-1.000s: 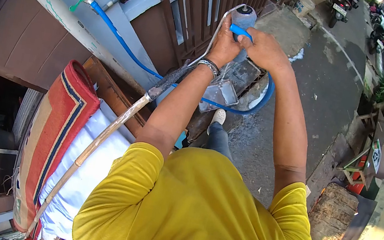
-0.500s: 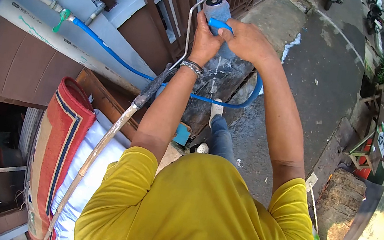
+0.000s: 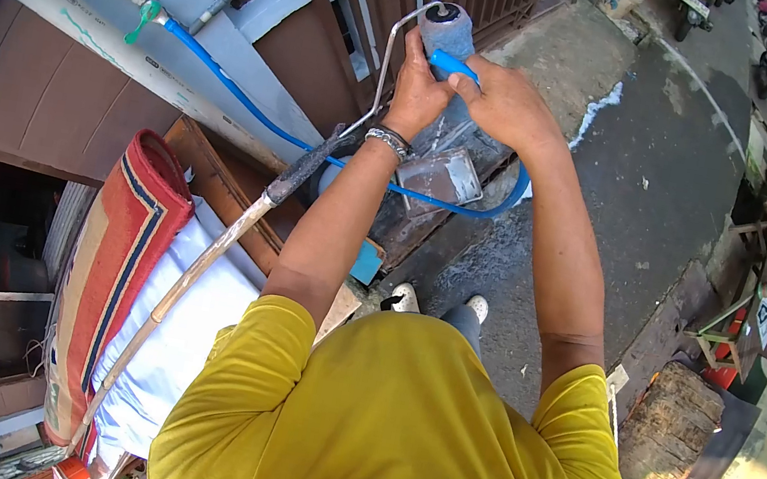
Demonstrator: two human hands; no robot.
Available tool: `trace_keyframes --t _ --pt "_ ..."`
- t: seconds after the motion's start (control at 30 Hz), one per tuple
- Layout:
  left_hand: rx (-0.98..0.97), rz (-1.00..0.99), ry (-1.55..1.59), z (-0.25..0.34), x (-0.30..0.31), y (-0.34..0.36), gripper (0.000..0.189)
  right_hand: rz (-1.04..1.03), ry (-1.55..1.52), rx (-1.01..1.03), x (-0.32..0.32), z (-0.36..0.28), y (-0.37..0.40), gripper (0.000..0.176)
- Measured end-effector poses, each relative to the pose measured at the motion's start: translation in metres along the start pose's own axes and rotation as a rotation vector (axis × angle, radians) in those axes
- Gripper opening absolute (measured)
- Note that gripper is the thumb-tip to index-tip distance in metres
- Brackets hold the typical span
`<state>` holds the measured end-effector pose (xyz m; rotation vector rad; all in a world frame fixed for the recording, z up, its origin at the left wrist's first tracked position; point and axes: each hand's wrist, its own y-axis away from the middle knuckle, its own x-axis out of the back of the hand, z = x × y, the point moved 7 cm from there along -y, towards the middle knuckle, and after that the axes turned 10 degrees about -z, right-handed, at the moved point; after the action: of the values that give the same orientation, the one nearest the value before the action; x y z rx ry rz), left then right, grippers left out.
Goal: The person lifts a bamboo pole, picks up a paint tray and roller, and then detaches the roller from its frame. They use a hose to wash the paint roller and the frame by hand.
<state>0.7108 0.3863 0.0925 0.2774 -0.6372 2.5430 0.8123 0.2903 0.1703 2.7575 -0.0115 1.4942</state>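
Head view | our left hand [image 3: 418, 95] grips the fuzzy grey cylindrical paint roller [image 3: 449, 31], far, left of the grey asphalt lane [image 3: 658, 174] | our right hand [image 3: 499, 105] holds the blue plastic hose [image 3: 447, 64] to it | rinsing, we judge | next calls for turning it

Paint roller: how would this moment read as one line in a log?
left hand: holding paint roller | right hand: gripping blue hose, end at roller | water: falling below hands

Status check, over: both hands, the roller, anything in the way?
Left hand holding paint roller. Right hand gripping blue hose, its end close to the roller. Rectangular tray below; nothing seen blocking either hand.
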Motion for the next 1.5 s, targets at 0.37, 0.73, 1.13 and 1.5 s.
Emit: trace_keyframes --t 0.37,0.73,1.13,1.5 --pt "-0.047 0.257 0.218 0.017 0.007 -0.006 0.087 -0.054 0.065 -0.002 0.063 0.001 0.017 0.034" --pt "-0.131 0.367 0.191 0.06 0.002 -0.002 0.059 -0.043 0.19 0.069 0.094 -0.021 0.005 0.034" --pt "-0.227 0.43 -0.068 0.078 0.001 -0.016 0.022 -0.097 0.341 0.059 0.102 -0.039 0.0 0.034" --pt "-0.261 0.39 -0.063 0.059 -0.003 -0.023 0.02 -0.129 0.337 0.017 0.093 -0.036 0.01 0.036"
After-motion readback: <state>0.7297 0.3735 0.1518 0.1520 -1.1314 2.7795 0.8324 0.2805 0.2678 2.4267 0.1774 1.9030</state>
